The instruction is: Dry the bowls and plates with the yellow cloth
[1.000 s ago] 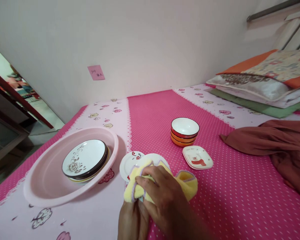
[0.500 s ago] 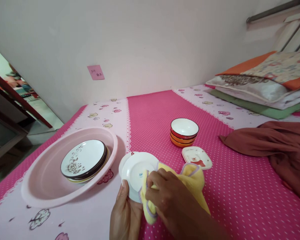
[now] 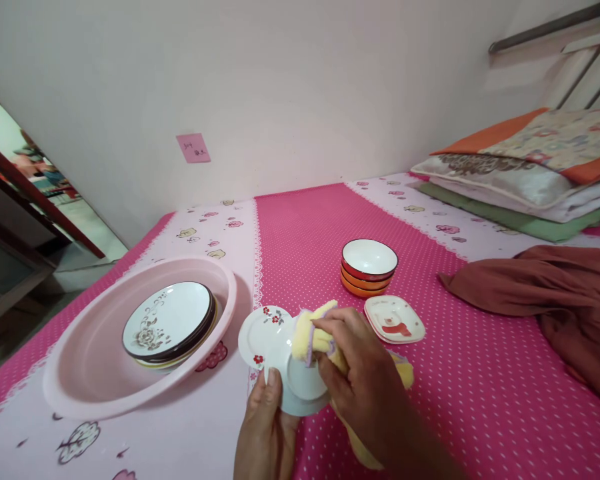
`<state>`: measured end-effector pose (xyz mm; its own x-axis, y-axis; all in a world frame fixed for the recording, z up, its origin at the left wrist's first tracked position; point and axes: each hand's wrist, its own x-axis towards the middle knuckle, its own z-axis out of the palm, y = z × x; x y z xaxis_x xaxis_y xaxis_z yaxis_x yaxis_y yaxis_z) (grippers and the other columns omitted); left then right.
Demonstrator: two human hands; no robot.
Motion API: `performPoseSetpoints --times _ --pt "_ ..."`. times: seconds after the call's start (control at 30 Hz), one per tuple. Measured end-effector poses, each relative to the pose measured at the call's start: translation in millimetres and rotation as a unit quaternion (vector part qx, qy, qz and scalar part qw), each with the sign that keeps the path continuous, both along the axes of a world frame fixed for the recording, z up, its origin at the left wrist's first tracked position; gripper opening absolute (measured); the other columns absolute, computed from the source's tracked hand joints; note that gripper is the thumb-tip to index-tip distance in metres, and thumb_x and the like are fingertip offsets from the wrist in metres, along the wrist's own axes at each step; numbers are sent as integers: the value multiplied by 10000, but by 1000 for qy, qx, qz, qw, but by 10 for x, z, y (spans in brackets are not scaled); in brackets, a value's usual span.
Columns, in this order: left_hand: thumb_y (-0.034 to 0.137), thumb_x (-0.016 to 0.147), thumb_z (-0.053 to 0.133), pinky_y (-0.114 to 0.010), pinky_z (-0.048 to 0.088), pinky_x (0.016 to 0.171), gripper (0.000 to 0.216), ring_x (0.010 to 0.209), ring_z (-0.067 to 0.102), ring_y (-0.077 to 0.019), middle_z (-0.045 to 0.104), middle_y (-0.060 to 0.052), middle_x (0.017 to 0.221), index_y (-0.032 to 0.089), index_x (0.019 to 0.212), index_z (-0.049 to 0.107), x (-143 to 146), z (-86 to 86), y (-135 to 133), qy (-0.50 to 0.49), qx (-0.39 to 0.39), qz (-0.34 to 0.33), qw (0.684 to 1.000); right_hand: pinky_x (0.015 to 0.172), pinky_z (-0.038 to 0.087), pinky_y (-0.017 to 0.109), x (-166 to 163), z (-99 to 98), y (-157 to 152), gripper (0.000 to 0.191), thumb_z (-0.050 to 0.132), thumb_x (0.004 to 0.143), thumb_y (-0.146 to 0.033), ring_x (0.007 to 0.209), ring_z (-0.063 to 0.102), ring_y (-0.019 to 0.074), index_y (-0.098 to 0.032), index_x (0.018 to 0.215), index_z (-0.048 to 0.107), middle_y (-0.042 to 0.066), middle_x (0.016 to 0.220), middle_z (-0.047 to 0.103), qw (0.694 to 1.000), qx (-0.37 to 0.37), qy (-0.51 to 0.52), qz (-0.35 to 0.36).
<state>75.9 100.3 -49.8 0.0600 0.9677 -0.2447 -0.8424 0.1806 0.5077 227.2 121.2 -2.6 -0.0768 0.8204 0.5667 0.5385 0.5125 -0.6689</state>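
My left hand (image 3: 267, 427) grips a white plate (image 3: 290, 393) by its near left edge, thumb on top; the plate's underside with its foot ring faces up. In my right hand (image 3: 360, 367) a yellow cloth (image 3: 310, 337) with purple edging is bunched and pressed against that plate. Part of the cloth hangs below the right hand. Under and beyond the held plate, another white plate (image 3: 255, 333) with red flowers lies on the pink spread. Just past my right hand sit small square plates (image 3: 395, 319) with a bear picture.
A pink basin (image 3: 80, 393) at the left holds stacked plates (image 3: 173, 313) with a brown flower print. Several stacked orange and red bowls (image 3: 369, 267) stand ahead. To the right lie a brown cloth (image 3: 540, 287) and piled cushions (image 3: 520, 173), against the wall side.
The held plate has shifted right and toward me, showing more of the flowered plate. My right hand with the cloth has moved slightly up and right over the held plate.
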Motion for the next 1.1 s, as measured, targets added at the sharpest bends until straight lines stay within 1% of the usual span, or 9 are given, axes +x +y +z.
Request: performPoseSetpoints --times 0.1,0.27,0.47,0.63,0.73,0.83,0.93,1.0,1.1 --pt "277 972 710 -452 445 1196 404 1299 676 -316 785 -118 1287 259 1375 728 -11 -123 -8 54 10 -14 998 946 502 477 -130 16 -62 443 506 857 -8 1111 565 297 -227 1230 600 93 1228 629 999 20 -23 28" --pt "168 856 803 -398 473 1168 325 1325 647 -323 803 -76 1232 240 1171 832 -52 -200 -2 118 36 5 992 961 503 469 -232 46 -120 513 499 802 33 1092 591 289 -248 1209 636 67 1215 684 993 49 -63 87" --pt "237 969 704 -458 438 1202 417 1346 639 -324 770 -131 1315 235 1386 719 15 -29 -41 33 14 -27 999 908 507 466 -49 -27 26 306 513 921 -65 1075 593 297 -214 1171 606 100 1171 647 998 47 -50 7" --pt "211 1026 593 -471 408 1228 498 1345 643 -308 728 -123 1395 261 1522 590 24 82 7 -30 23 45 998 850 530 432 37 -122 112 218 509 952 -119 988 614 273 -212 1127 598 79 1059 631 998 -40 -10 -40" --pt "242 1035 582 -471 397 1236 520 1339 647 -309 702 -115 1431 269 1554 547 37 100 20 -39 23 60 997 834 544 429 5 -173 110 215 514 952 -136 960 622 273 -203 1135 604 80 1036 628 997 -57 -3 -60" --pt "250 1038 579 -459 396 1236 498 1332 654 -300 711 -111 1419 268 1536 570 69 67 16 -50 21 58 997 917 547 442 -65 -174 66 340 502 952 -115 1082 616 283 -204 1265 600 105 1152 623 999 -10 -2 -53" --pt "251 1053 550 -423 402 1229 391 1324 661 -276 748 -95 1366 266 1415 695 68 -9 9 -71 30 38 996 942 549 452 -174 -123 -24 472 522 928 -89 1147 600 294 -223 1373 604 118 1263 610 998 52 -32 -27" --pt "284 1069 520 -401 414 1216 344 1295 682 -267 785 -99 1290 239 1279 788 29 -54 4 -84 43 -2 996 948 550 452 -274 -92 -93 453 549 930 -86 1134 606 294 -234 1347 643 110 1286 634 995 70 -71 -3" --pt "399 1068 513 -400 420 1207 398 1295 681 -290 811 -130 1209 190 1200 825 -77 -57 1 -101 58 -54 992 901 549 419 -435 -116 -155 270 615 960 -125 1039 624 271 -234 1186 713 79 1224 700 986 87 -139 34"
